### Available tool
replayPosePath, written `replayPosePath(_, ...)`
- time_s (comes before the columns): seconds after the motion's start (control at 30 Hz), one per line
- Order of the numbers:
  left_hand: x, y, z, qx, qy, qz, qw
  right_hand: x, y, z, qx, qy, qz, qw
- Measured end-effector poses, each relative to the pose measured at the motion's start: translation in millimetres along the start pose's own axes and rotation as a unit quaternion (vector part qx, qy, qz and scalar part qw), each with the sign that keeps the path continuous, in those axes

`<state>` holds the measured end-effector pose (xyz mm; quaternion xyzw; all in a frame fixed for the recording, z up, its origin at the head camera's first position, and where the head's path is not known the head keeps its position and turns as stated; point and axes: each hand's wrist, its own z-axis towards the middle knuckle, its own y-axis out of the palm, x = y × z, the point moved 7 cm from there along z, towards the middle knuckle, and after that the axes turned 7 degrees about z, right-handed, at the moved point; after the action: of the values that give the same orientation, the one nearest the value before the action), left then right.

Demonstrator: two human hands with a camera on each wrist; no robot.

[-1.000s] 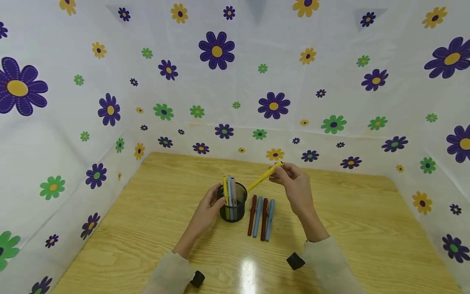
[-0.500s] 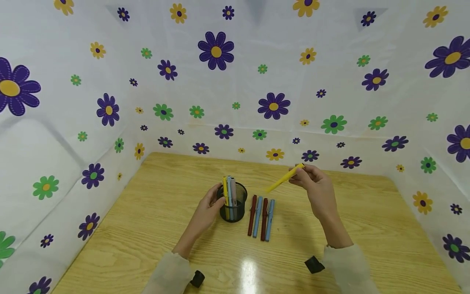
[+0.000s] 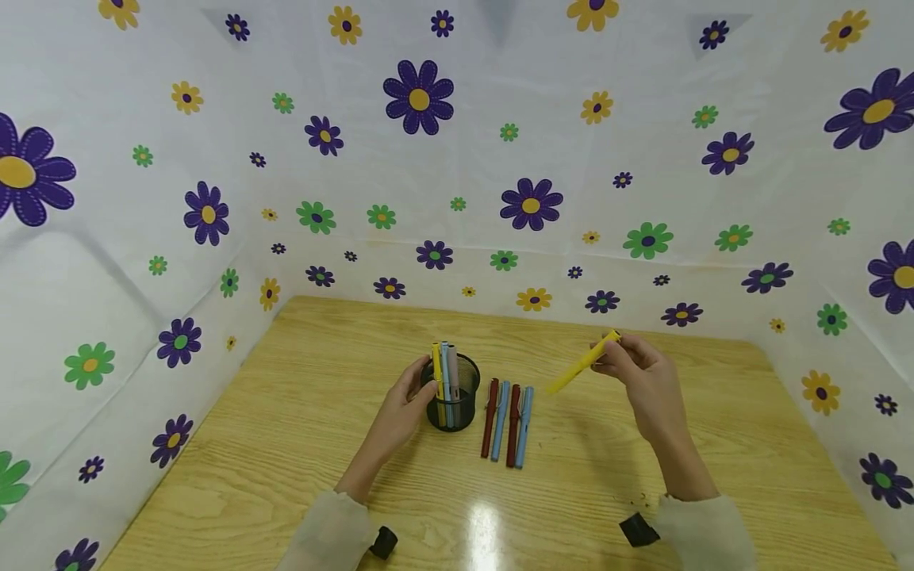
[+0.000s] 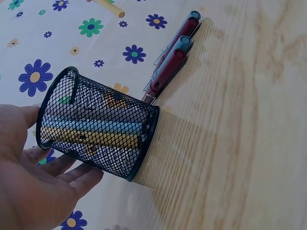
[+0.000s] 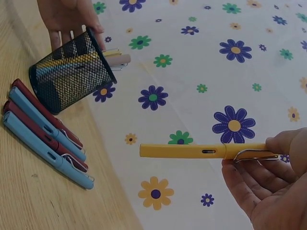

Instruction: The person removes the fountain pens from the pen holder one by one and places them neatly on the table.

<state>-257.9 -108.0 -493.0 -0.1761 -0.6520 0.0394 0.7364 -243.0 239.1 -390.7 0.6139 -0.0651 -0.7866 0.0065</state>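
Note:
My right hand [image 3: 648, 388] pinches a yellow pen [image 3: 581, 363] by its clipped cap end, in the air right of the pen row. In the right wrist view the yellow pen [image 5: 184, 151] lies level, its metal clip against the fingers. My left hand [image 3: 401, 408] grips the left side of a black mesh pen cup [image 3: 457, 416], thumb at the rim. Inside the cup stand a yellow pen [image 3: 437, 366], a light blue pen [image 3: 446, 369] and a greyish-pink pen [image 3: 453, 373]. Just right of it, two dark red pens [image 3: 513, 428] and two blue pens [image 3: 524, 428] lie alternating, side by side.
The wooden table [image 3: 286, 428] is bounded at the back and sides by a white cloth [image 3: 471, 159] printed with flowers. Black straps [image 3: 639, 530] hang at both sleeves. Small dark specks [image 3: 640, 501] lie on the table near the right wrist.
My right hand has moved right and slightly down with the yellow pen, carrying it away from the cup. The left hand, the cup and the row of pens have stayed put.

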Motion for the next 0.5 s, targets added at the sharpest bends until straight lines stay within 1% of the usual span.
replayPosePath(0.07, -0.2, 0.2, 0.5, 0.000, 0.007, 0.000, 1.0000, 1.1, -2.9, -1.0, 0.000, 0.003, -0.004, 1.000)
replayPosePath(0.27, -0.4, 0.4, 1.0, -0.003, 0.006, -0.004, 1.0000, 2.6, -8.1, -3.0, -0.003, 0.002, 0.008, 1.000)
replayPosePath(0.5, -1.7, 1.0, 1.4, -0.008, 0.005, -0.013, 0.9999, 6.7, -9.0, -4.8, -0.008, 0.011, 0.015, 1.000)
